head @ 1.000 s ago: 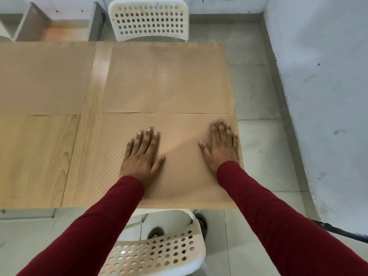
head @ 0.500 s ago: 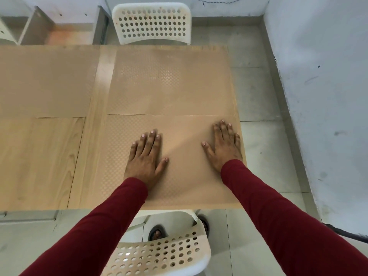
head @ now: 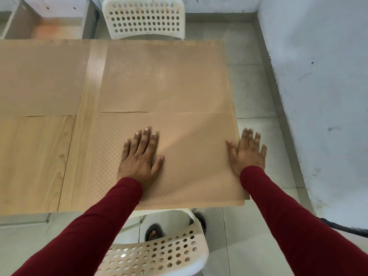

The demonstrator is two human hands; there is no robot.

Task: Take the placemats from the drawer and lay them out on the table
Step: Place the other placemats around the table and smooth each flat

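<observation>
The left hand (head: 140, 156) lay flat with straight fingers on the nearest placemat (head: 191, 162), at the centre of the frame on the wooden desk (head: 35, 160). The right hand (head: 248, 151), fingers spread and blurred, sat at that placemat's right edge, partly past the desk's side; whether it touched the mat could not be told. A second placemat (head: 163, 76) lay just beyond the first, edges meeting, and a third (head: 39, 76) at the upper left was cut off by the frame. Red sleeves (head: 95, 226) covered both arms. A white chair (head: 159, 253) at the bottom hid part of the feet below.
</observation>
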